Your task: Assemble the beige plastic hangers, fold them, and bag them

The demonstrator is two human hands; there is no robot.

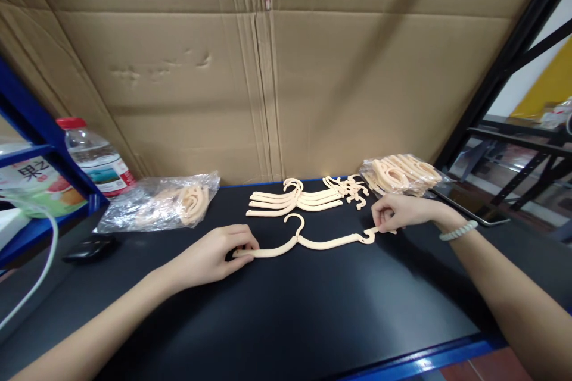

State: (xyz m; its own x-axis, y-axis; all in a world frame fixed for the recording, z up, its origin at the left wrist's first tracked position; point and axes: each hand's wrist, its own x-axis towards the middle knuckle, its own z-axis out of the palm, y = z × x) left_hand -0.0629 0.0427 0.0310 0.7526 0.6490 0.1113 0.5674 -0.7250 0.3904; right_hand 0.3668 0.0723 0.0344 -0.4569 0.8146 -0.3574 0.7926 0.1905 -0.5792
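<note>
A cream plastic hanger [328,244] lies unfolded on the black table, its hook pointing away from me. My left hand [223,250] is closed, pinching the tip of its left arm between thumb and fingers. At the right tip sits a small cream hook piece [368,238], touching or overlapping the arm's end; whether it is joined I cannot tell. My right hand [400,211] pinches that piece by its outer part. Just behind lie several folded-out hangers [272,205] in a stack, with a pile of small hook pieces [355,190] to their right.
A clear bag of cream parts [170,202] lies at left, another bag [402,172] at back right. A red-capped bottle [96,158], a black mouse [89,248] and a white cable [47,268] are at left. Cardboard [179,95] stands behind; a tablet-like device [473,208] lies right.
</note>
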